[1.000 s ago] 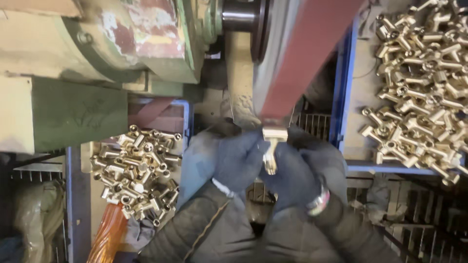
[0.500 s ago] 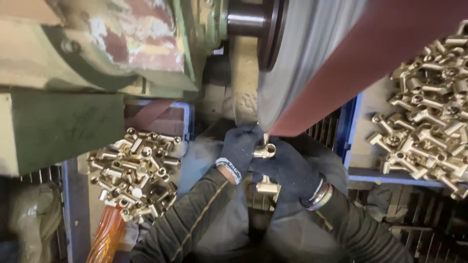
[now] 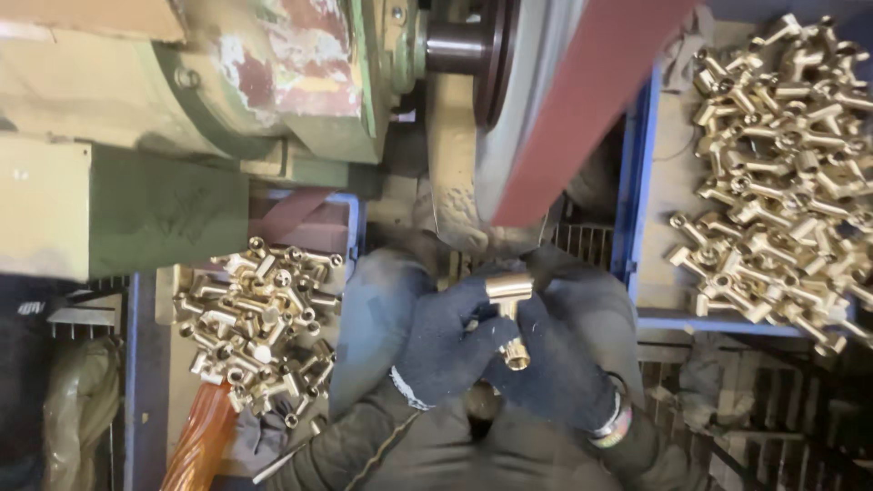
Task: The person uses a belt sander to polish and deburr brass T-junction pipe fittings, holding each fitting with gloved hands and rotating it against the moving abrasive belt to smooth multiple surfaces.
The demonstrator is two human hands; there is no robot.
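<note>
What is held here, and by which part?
A brass T-shaped fitting, pinched along its stem between the gloved left hand and right hand; crossbar and threaded end stay exposed.

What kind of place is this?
Most likely a metal-finishing workshop: a belt sanding machine, blue bins heaped with brass fittings, and gloved hands holding one T-shaped fitting.

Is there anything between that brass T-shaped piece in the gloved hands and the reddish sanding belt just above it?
Nothing visible. The brass T-fitting sits in both gloved hands, left hand and right hand, just below the sanding belt. Only open space shows between fitting and belt.
</note>
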